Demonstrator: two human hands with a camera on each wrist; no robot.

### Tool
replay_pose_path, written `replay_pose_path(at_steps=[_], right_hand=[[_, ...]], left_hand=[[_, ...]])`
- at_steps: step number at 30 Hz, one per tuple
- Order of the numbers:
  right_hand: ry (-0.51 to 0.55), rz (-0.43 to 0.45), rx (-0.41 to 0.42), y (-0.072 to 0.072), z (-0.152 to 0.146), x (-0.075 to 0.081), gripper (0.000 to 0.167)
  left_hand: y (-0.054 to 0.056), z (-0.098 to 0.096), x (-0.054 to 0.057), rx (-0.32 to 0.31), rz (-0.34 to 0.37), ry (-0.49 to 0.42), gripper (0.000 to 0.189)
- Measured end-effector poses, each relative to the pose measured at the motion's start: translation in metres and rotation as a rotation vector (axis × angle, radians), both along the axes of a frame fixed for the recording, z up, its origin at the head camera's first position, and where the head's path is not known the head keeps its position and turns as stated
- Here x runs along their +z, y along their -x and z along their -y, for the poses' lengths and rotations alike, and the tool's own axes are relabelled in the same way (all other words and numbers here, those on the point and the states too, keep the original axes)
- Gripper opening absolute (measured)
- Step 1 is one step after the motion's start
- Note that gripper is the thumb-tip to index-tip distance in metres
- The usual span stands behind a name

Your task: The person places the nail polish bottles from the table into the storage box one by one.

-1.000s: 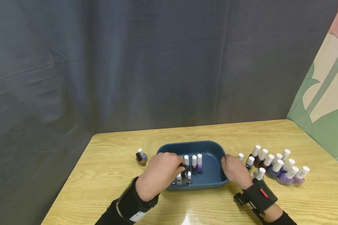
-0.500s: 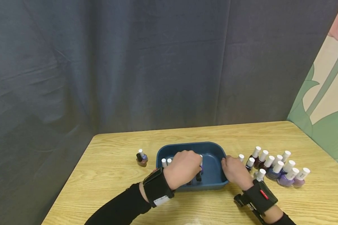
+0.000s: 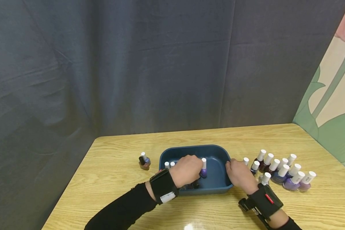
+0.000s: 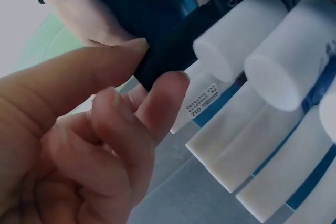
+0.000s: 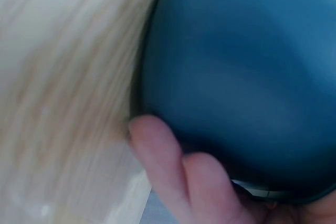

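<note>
My left hand (image 3: 187,171) is inside the dark blue plastic tub (image 3: 217,171), pinching the black cap (image 4: 181,38) of a nail polish bottle between thumb and fingertip. In the left wrist view, white-capped nail polish bottles (image 4: 278,72) stand close beside that cap. A purple nail polish bottle (image 3: 203,169) is upright just right of the left hand, which hides most of the other bottles in the tub. My right hand (image 3: 241,174) grips the tub's right end, fingers over its rim, as the right wrist view also shows.
Several white-capped nail polish bottles (image 3: 282,175) stand grouped on the wooden table (image 3: 118,191) right of the tub, close to the right wrist. Left of it are a black-capped brownish bottle (image 3: 144,165) and a white-capped blue one (image 3: 145,157). A dark curtain (image 3: 161,80) hangs behind.
My left hand has moved right inside the tub with the black-capped bottle, then slightly back left, uncovering the purple bottle. My right hand has stayed on the rim.
</note>
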State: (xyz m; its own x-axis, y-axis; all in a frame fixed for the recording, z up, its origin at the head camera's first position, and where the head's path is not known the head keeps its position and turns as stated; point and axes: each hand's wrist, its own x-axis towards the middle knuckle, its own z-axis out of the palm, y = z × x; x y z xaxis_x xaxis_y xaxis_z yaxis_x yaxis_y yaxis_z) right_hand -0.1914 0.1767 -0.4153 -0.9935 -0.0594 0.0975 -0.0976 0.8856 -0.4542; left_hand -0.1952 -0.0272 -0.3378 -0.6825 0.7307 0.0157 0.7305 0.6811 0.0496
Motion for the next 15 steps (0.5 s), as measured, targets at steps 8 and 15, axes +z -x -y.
replay_pose_path(at_steps=[8, 15], right_hand=[[0.002, 0.001, -0.003, 0.0002, -0.0007, -0.0009, 0.031], [0.008, 0.004, 0.001, 0.0008, -0.0008, -0.0013, 0.031]], left_hand=[[0.0001, -0.0004, -0.0022, 0.019, 0.023, 0.062, 0.005], [-0.002, -0.0018, -0.0022, -0.003, 0.017, 0.099, 0.006]])
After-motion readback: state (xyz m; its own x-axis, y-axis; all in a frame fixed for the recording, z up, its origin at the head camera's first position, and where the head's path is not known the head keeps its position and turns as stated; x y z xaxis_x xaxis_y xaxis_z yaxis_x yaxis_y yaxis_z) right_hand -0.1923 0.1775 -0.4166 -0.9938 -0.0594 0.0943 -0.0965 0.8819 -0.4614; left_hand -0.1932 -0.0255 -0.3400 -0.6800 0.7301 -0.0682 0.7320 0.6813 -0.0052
